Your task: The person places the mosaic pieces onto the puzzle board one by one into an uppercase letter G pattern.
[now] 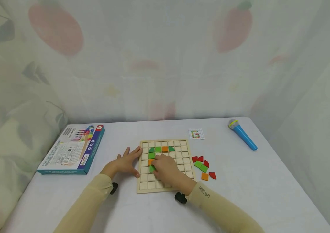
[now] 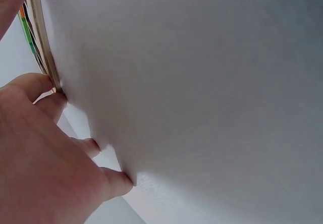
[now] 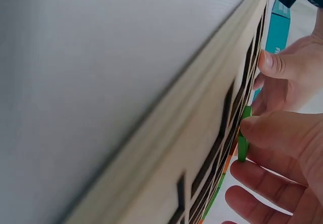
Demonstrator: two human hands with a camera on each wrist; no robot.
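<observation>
A wooden grid board [image 1: 144, 185] lies on the table. Along an upper row sit a green square tile [image 1: 158, 149], an orange tile [image 1: 165, 149] and dark green quarter-round tiles [image 1: 171, 148]; more green and orange tiles run down a left column. My right hand [image 1: 166, 168] reaches over the board and pinches a green tile [image 3: 243, 148] between thumb and fingers, low in that column. My left hand [image 1: 125, 164] is spread at the board's left edge, thumb and fingertips touching it. The right hand hides part of the grid.
Right of the board lie loose red tiles [image 1: 212, 175], green tiles [image 1: 203, 168] and an orange tile [image 1: 204, 176]. A card with a coloured G [image 1: 196, 134] is behind them. A blue toy microphone [image 1: 245, 137] lies at the far right, a flat box [image 1: 63, 152] at the left.
</observation>
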